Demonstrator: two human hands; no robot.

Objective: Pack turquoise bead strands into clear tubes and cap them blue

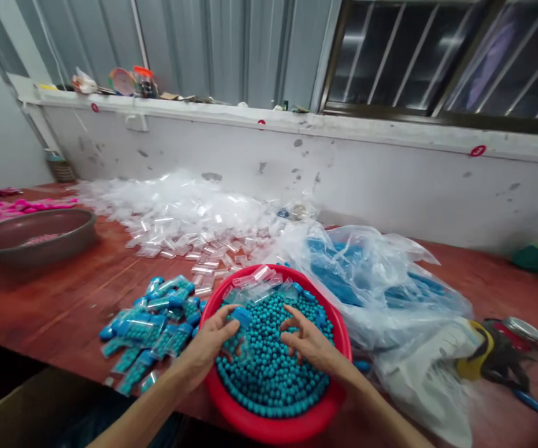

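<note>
A red basin (pixel 276 429) holds a thick layer of teal beads (pixel 269 379). Over its left side my left hand (pixel 217 336) is closed around a small clear plastic bottle with a blue cap (pixel 241 316); the bottle's lower part is blurred. My right hand (pixel 305 339) hovers above the beads with its fingers apart and bent, and I see nothing in them. Several clear tubes (pixel 262 274) lie inside the basin's far edge, along with some blue caps (pixel 304 291). Left of the basin, bead-filled containers with blue caps (pixel 145 326) lie in a pile.
A large heap of clear plastic tubes (pixel 180 205) spreads toward the wall. To the right rests a clear bag (pixel 372 274) with blue items inside. A grey-brown basin (pixel 40 239) stands at far left, and a lidded jar (pixel 521 333) at right. The red table (pixel 54 305) ends at front left.
</note>
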